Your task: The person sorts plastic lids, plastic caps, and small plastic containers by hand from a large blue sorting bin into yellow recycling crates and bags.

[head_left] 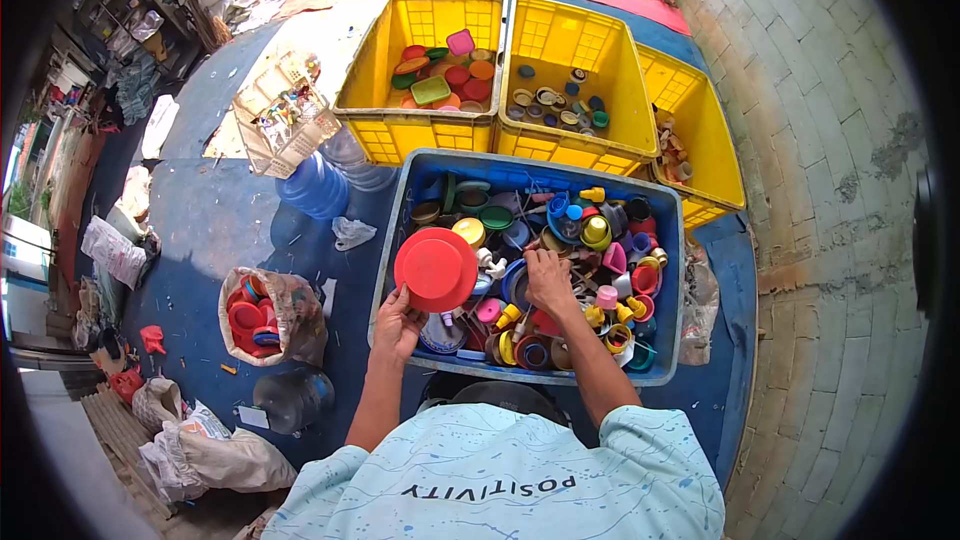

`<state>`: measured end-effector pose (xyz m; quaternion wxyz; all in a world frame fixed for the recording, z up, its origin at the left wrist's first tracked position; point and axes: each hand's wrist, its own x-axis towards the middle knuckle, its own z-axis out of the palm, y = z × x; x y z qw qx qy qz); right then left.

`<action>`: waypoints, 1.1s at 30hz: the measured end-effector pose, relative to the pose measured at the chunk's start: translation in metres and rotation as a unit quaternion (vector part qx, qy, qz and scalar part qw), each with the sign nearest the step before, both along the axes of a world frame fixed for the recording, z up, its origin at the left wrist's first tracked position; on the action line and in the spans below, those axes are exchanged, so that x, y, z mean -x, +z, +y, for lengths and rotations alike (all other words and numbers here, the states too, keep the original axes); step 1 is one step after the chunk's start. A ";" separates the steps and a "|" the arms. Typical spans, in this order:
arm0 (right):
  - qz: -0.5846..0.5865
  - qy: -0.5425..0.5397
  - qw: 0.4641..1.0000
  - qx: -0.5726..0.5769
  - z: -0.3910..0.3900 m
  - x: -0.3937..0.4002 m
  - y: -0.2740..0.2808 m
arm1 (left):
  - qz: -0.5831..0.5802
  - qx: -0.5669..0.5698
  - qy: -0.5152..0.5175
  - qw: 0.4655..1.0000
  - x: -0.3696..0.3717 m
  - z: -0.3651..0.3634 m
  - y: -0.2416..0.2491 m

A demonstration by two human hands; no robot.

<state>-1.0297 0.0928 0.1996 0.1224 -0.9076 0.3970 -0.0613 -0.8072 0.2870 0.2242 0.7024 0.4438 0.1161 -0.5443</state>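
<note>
My left hand grips the lower edge of a round red plastic lid, held up over the left part of a blue bin. In the middle of that bin, my right hand reaches down with bent fingers among the mixed plastic pieces; what its fingertips grip is hidden. A blue ring-shaped lid lies just left of these fingers. Around them are a yellow cap, a green lid, a pink cap and a red cup-like cap.
Behind the bin stand yellow crates: one with coloured lids, one with darker caps, a third at right. To the left are a sack of red pieces, blue water jugs, a cream basket and a clear jug.
</note>
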 end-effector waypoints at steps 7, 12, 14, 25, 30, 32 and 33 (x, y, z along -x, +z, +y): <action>0.052 0.002 0.994 -0.098 0.004 0.034 0.059 | 0.002 0.019 0.004 1.000 0.014 -0.004 0.007; -0.107 -0.053 0.986 -0.113 0.014 0.078 0.083 | -0.005 0.026 0.002 1.000 0.034 -0.001 0.018; -0.222 -0.104 0.959 -0.139 0.015 0.095 0.085 | -0.005 0.019 0.008 1.000 0.043 0.004 0.028; -0.621 -0.364 0.494 -0.488 0.067 0.094 0.061 | 0.015 0.051 0.029 0.998 0.048 0.049 0.038; -0.628 -0.326 0.401 -0.582 0.114 0.053 0.057 | 0.033 0.084 0.053 0.995 0.020 0.061 0.054; -0.623 -0.326 0.384 -0.598 0.135 0.024 0.065 | 0.039 0.105 0.056 0.992 -0.002 0.077 0.046; -0.620 -0.294 0.400 -0.607 0.143 0.008 0.061 | 0.043 0.101 0.067 0.992 -0.014 0.086 0.048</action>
